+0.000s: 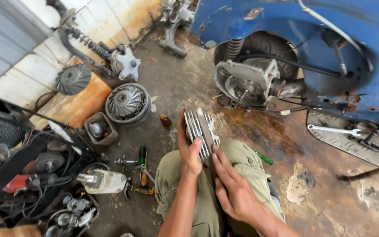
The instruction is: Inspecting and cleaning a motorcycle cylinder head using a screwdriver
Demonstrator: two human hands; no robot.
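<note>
Person squatting on a stained concrete floor (312, 193), knees in olive trousers. Left hand (189, 151) wraps a finned metal cylinder head (202, 129) from its left side, thumb over the top fins, grip closed on it. Right hand (233, 188) lies flat, fingers extended, tips touching the lower edge of the head; grip open, not clasping. The head is held on edge above the knees, near the middle of the floor.

Just beyond it: exposed engine casing (246, 81) of a blue scooter (321, 39), rear tyre behind. A spanner (334, 130) rests on the scooter's tread-plate footboard at right. Left side of floor: round finned flywheel fan (128, 103), small brown bottle (165, 120), green-handled screwdriver (142, 156), pale cylindrical part (104, 181), tangle of parts and cables along the left wall.
</note>
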